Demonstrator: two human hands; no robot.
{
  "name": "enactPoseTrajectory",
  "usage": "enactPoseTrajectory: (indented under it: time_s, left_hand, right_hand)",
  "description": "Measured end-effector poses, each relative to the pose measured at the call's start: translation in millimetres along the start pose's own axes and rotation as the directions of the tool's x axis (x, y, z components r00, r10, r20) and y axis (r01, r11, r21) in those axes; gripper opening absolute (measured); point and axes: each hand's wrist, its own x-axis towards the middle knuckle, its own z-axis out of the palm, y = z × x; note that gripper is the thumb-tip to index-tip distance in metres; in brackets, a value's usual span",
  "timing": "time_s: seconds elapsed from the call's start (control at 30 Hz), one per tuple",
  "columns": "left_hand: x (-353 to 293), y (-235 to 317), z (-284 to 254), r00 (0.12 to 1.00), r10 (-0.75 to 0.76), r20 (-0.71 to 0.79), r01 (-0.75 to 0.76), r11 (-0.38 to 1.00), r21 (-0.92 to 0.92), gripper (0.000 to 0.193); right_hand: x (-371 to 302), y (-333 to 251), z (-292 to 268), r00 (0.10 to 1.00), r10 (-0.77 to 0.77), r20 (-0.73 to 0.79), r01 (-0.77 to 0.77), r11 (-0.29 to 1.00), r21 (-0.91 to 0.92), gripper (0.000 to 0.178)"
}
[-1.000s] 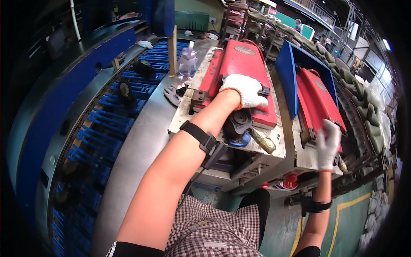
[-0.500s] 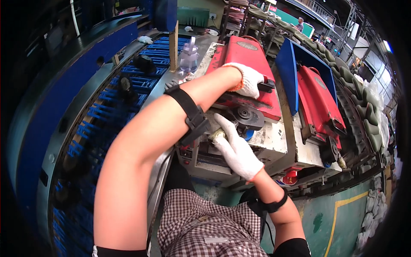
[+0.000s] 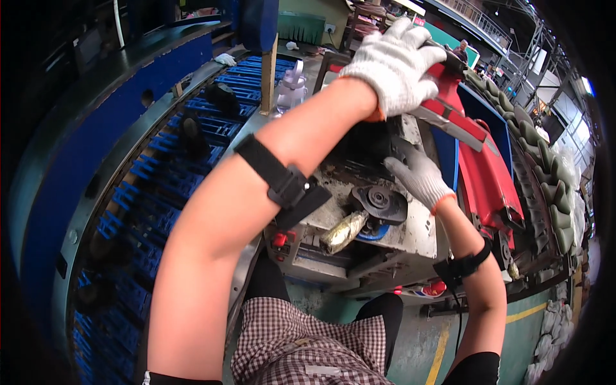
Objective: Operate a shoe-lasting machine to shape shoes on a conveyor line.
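Observation:
My left hand (image 3: 398,67), in a white knit glove, is against the raised red lid (image 3: 452,96) of a machine, its fingers spread. My right hand (image 3: 420,176), also gloved, reaches over the machine's right side by the dark opening (image 3: 366,144) under the lid. Its thumb stands apart from the stretched fingers, whose ends look dark; I cannot make out anything held. In front of the opening sits a round black knob (image 3: 380,200) on a black plate. Beside it a handle (image 3: 344,232) wrapped in yellowish, shiny tape points toward me.
On the left runs a machine bed with blue slats (image 3: 167,154) and a blue frame. A clear bottle (image 3: 292,86) stands behind my left forearm. At right is a second red-lidded machine (image 3: 481,173), with a rack of green-grey moulded pieces (image 3: 545,154) beyond. A person (image 3: 461,50) stands far back.
The red lid has swung up from closed, with my left hand moving up and away. My right hand has left the taped handle, which now points toward me, and moved to the opening.

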Motion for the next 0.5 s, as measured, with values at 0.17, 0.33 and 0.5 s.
enactPoseTrajectory:
  time_s: [0.17,0.33,0.5]
  left_hand:
    - [-21,19,-5,0.993,-0.073,0.097,0.053,0.980,0.194,0.072]
    - [-61,19,1,0.994,-0.022,-0.108,0.022,1.000,-0.008,0.068]
    - [-149,40,-42,0.880,-0.470,0.070,0.418,0.697,-0.583,0.071]
  right_hand:
    - [68,-11,27,0.984,-0.152,0.096,0.158,0.986,-0.061,0.087]
    - [101,22,45,0.948,-0.316,-0.034,0.317,0.947,0.049,0.082]
    - [90,30,25,0.998,-0.055,0.037,0.023,0.807,0.590,0.068]
